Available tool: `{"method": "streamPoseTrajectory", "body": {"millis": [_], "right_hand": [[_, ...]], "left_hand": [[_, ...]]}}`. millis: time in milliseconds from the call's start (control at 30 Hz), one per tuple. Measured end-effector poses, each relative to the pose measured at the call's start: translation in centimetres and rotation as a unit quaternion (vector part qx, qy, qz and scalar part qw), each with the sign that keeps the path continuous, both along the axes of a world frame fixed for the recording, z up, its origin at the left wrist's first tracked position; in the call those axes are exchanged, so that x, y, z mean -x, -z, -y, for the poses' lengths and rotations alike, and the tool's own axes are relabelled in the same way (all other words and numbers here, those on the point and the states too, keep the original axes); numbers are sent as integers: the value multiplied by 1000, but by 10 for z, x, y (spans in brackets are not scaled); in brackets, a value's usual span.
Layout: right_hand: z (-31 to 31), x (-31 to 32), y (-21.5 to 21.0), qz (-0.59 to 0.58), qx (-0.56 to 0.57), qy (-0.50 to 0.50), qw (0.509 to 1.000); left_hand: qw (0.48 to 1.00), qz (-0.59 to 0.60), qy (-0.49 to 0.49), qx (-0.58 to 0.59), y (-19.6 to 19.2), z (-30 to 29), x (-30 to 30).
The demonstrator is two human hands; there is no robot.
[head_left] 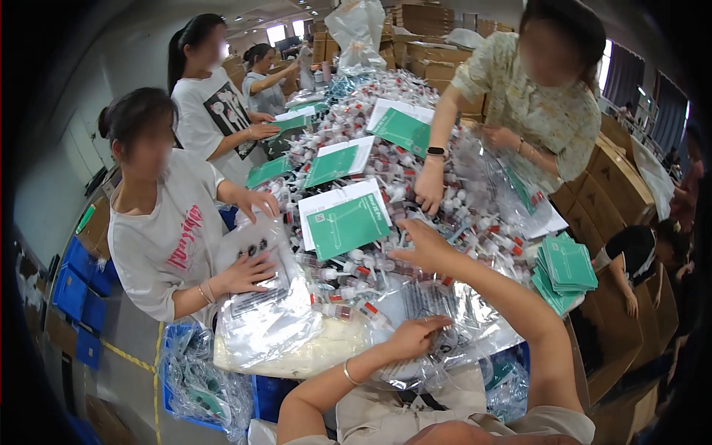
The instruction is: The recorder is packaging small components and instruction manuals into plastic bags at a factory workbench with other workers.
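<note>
My left hand [417, 339], a bangle on its wrist, is at the near edge of the table on a clear plastic bag [419, 300]. Its fingers are drawn together at the bag, partly hidden in glare. Farther forward, my right hand [429, 248] is over a heap of small clear bottles with white tops and red bands [356, 271]. Its thumb and fingers are apart, with nothing visible between them. Just left of it, a green printed booklet [348, 226] lies on a white sheet on the heap.
More green booklets [331, 165] lie along the heap, and a booklet stack [567, 263] sits at the right. A co-worker at the left presses a clear bag [267, 319]; another across reaches into the bottles. Blue bins [170, 371] hold bagged items below; cardboard boxes [615, 174] stand right.
</note>
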State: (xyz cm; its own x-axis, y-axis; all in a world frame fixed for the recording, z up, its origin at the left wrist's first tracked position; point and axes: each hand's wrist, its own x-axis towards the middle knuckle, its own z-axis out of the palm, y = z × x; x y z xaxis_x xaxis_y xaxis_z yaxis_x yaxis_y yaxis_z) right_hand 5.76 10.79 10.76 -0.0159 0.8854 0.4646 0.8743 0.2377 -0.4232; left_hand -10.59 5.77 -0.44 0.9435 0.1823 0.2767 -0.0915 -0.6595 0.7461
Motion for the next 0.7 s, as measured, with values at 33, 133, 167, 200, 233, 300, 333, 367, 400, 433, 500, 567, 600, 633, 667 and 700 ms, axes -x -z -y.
{"method": "streamPoseTrajectory", "body": {"millis": [33,133,167,200,233,300,333,367,400,433,500,567,600,633,667,700], "right_hand": [[-27,2,0,4,-2,-3,1000],[-81,14,-7,120,158,99,975],[-93,19,-8,106,179,137,969],[-104,23,-8,91,200,176,960],[-112,23,-5,95,203,170,960],[-123,17,0,45,174,184,966],[-125,16,1,-17,154,188,970],[-128,7,5,-16,157,189,969],[-132,-6,12,-108,154,136,973],[-134,-18,17,-199,150,83,965],[-116,-11,-6,-350,261,23,899],[-92,-18,-22,-430,307,14,849],[-79,-26,-23,-446,292,25,846],[-59,-36,-28,-449,249,24,858],[-32,-45,-36,-451,204,25,868],[-6,-46,-50,-438,177,23,881]], "left_hand": [[1000,14,8,6,2,-3,-2],[999,6,13,49,-8,-4,1],[997,15,23,76,-8,-6,3],[995,29,30,95,-5,-8,3],[994,33,24,99,-2,-8,4],[994,65,23,84,4,-7,4],[994,66,21,90,6,-6,4],[993,84,19,80,5,-6,2],[992,102,19,71,3,-5,1],[992,101,23,75,0,-7,-1],[996,-1,15,90,-6,-9,5],[996,27,24,77,-5,-11,3],[996,31,34,82,-1,-12,1],[995,35,46,86,0,-13,-1],[993,11,46,110,-8,-11,-1],[992,8,50,115,-7,-10,0]]}}
